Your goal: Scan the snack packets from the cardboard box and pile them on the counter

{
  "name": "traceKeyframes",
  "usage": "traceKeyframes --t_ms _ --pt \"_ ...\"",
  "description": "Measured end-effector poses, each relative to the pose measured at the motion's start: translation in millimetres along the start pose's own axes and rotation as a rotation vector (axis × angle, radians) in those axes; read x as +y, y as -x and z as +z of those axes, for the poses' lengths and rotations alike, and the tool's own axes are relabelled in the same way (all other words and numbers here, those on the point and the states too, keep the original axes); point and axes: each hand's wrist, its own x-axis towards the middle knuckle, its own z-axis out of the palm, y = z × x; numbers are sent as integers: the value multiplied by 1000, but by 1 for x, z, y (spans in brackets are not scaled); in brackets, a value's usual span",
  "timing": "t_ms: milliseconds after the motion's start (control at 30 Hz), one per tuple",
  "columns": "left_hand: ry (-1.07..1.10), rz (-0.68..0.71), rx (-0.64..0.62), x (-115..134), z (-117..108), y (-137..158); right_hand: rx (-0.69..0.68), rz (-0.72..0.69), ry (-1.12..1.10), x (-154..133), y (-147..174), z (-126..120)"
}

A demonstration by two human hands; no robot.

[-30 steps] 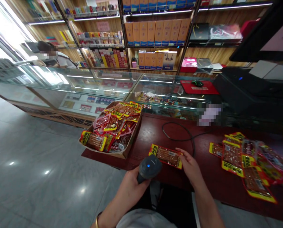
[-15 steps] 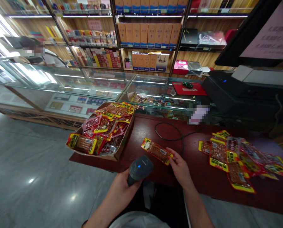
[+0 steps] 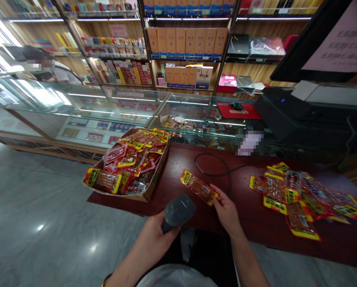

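Note:
My left hand (image 3: 159, 234) is wrapped round the handle of a dark grey barcode scanner (image 3: 180, 211), whose head tilts toward the right. A red and yellow snack packet (image 3: 198, 187) with a clear window and a white barcode label is pinched at its right end by my right hand (image 3: 226, 210). The packet sits just beyond the scanner head, above the dark red wooden table (image 3: 178, 159). To the left stands an open cardboard box (image 3: 150, 194) filled with similar packets. Several more packets (image 3: 275, 193) lie in a loose pile on the right.
A black cable (image 3: 214, 174) loops across the table. Behind it are a glass display counter (image 3: 193, 103), a red mat (image 3: 250, 112) with a mouse, and a black machine (image 3: 304, 119) under a monitor (image 3: 330, 44). A person (image 3: 61, 73) is at the far left.
The scanner has shifted slightly right and up, and its blue light no longer shows. The packet has tilted a little in my right hand.

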Motion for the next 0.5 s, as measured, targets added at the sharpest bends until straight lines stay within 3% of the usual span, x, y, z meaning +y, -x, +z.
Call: traceKeyframes --t_ms 133,233,400,500 --pt "-8 -10 7 -1 2 -2 39 73 -148 -3 0 -8" --pt "-21 -18 -7 -2 4 -3 252 86 -342 -3 0 -35" --pt "-40 -26 -36 -3 6 -4 879 -50 -397 12 -15 -128" --pt "-27 -12 -34 -3 6 -4 1059 -61 -223 20 -24 -186"
